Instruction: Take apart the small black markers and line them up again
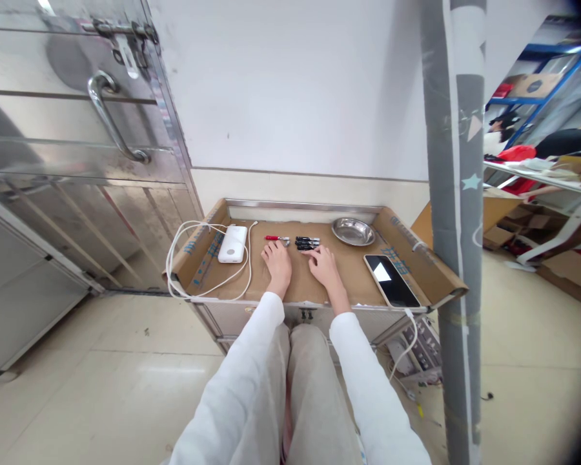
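Observation:
My left hand lies palm down on the cardboard-lined tabletop. Its fingers are stretched out, and their tips are close to a red pen. Whether they touch that pen I cannot tell. Several black pens with silvery ends lie side by side, just right of the red one. My right hand reaches to the near edge of this group, fingers extended and apart, index finger and thumb beside the lowest pen. Neither hand visibly grips anything.
A white power bank with a looped white cable lies on the left. A round metal dish stands at the back right, above a phone with a cable. A wrapped grey pole rises beside the table. People are in the far right background.

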Available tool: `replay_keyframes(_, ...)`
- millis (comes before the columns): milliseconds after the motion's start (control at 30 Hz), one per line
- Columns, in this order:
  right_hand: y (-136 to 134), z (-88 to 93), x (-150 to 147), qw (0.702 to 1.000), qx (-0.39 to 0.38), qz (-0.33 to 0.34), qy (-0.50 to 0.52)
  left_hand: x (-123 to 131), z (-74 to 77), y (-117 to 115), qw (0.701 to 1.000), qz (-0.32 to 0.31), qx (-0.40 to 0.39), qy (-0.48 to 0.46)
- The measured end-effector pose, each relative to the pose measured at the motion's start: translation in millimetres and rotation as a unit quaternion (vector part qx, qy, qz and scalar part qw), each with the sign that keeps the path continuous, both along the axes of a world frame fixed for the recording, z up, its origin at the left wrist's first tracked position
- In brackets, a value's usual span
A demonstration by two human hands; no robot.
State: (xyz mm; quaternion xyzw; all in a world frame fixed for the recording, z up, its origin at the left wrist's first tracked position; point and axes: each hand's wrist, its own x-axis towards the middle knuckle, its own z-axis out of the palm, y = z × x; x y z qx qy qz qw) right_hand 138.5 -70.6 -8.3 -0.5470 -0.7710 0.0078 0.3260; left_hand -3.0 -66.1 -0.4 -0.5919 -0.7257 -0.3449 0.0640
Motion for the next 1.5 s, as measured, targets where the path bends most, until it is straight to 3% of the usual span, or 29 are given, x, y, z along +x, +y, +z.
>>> replay_keyframes(100, -1, 2.5, -1, 1.000, 0.002, -0.010, 0.025, -2, -0.1, 4, 0.999, -0.038, 0.008, -0.030)
replay_keyframes(167, -3, 6.0, -2, 0.998, 0.013, -0.016, 0.061, -3, 1.4, 6, 0.992, -0.104, 0.024, -0.061)
replay_keyframes(333, -7, 13.8, -2, 0.993, 0.041, 0.022, 0.108, -3, 7.6, 1, 0.953, -0.286, 0.048, -0.092)
replay_keyframes(467, -4, 10.7, 0, 0.993, 0.044, 0.034, 0.103, -1, 8.6, 0, 0.923, -0.367, 0.059, -0.097)
replay_keyframes(767, 5, 0.7, 0, 0.988, 0.030, 0.067, 0.134, 0, 6.6, 5, 0.903, -0.331, 0.118, -0.248)
replay_keyframes(1067, 7, -1.3, 0, 0.982, 0.018, 0.088, 0.168, -1, 11.0, 0, 0.899, -0.324, 0.173, -0.239)
replay_keyframes(1233, 8, -3.8, 1, 0.981, 0.005, 0.068, 0.179, -4, 12.5, -1, 0.913, -0.281, 0.186, -0.228)
replay_keyframes(1500, 4, 2.5, 2, 0.982, 0.017, 0.034, 0.187, -4, 12.3, -1, 0.912, -0.263, 0.195, -0.247)
